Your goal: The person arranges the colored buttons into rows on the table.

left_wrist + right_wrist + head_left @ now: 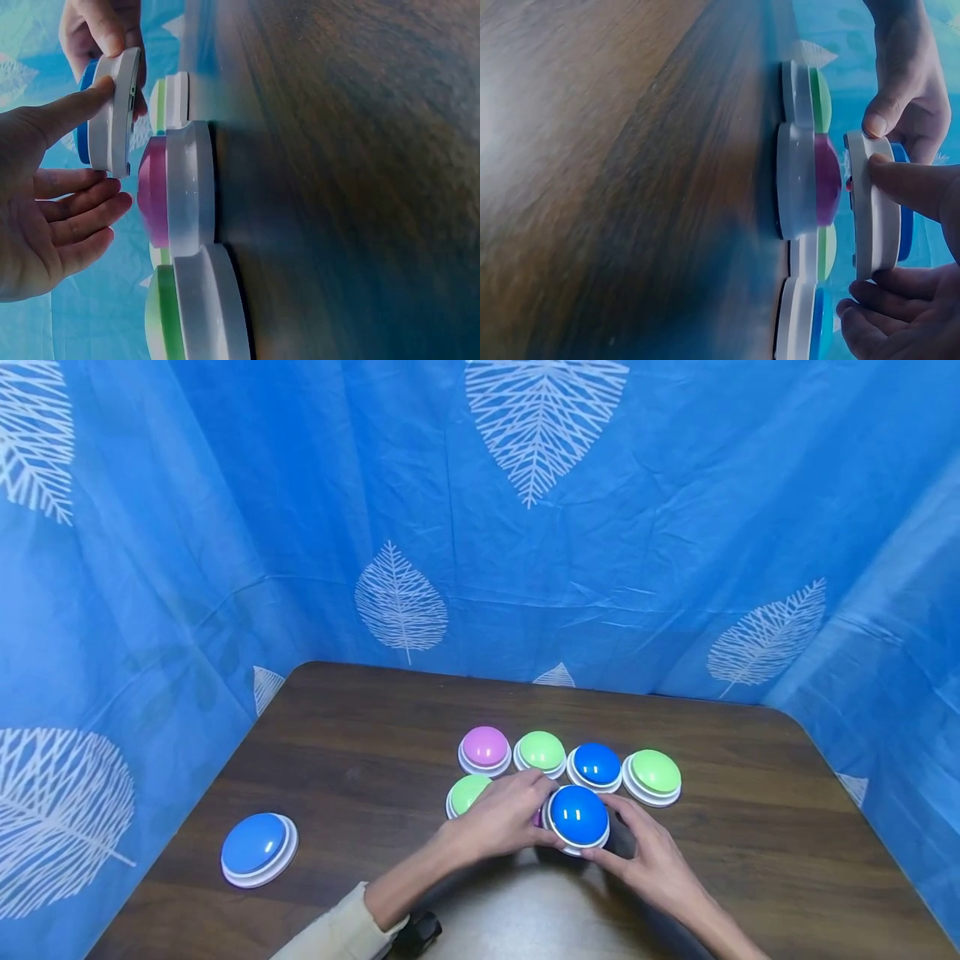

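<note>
A round push button with a blue dome (579, 815) and a white base is held up off the table between both hands. My left hand (498, 817) grips its left edge, thumb on the white rim (105, 127) in the left wrist view. From the right, my right hand (648, 860) pinches the opposite edge with thumb and fingers. The button's underside faces the table, just above a pink button (826, 180) that is mostly hidden in the head view. Beside that pink one, a green button (467, 792) lies partly behind my left hand.
Behind the hands runs a row of buttons: pink (485, 747), green (542, 751), blue (597, 765) and green (656, 772). Another blue button (255, 845) sits apart at the left of the brown wooden table (360, 760). A blue leaf-patterned curtain (637, 568) hangs around the table.
</note>
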The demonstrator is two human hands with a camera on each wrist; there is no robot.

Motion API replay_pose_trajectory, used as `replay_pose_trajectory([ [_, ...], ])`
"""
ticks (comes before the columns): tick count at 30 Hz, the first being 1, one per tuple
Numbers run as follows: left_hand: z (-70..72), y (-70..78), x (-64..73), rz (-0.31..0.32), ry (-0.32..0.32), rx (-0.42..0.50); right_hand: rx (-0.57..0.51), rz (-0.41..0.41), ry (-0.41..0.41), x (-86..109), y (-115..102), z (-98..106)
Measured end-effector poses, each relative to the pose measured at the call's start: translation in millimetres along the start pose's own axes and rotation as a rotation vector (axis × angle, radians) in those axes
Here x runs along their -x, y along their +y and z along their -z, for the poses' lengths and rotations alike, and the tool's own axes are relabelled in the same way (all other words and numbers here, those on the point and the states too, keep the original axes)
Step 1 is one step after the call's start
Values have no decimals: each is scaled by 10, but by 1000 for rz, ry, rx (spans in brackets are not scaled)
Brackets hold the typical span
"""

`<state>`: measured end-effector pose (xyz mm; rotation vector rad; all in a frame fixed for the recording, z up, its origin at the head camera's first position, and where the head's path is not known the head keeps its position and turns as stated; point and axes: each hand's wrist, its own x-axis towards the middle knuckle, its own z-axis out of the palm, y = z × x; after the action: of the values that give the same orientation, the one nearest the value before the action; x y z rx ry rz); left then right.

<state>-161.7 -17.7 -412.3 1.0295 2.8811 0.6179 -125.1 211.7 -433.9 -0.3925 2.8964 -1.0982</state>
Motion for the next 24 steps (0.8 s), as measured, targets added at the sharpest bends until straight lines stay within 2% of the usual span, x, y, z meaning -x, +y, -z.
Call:
replay_pose_trajectory([
  [15,-111,93,-165,-64,-14,-91,76,-9,1,59,110,97],
  [24,-171,159,-250,-67,-27,-164,119,-49,-20,60,163,116],
])
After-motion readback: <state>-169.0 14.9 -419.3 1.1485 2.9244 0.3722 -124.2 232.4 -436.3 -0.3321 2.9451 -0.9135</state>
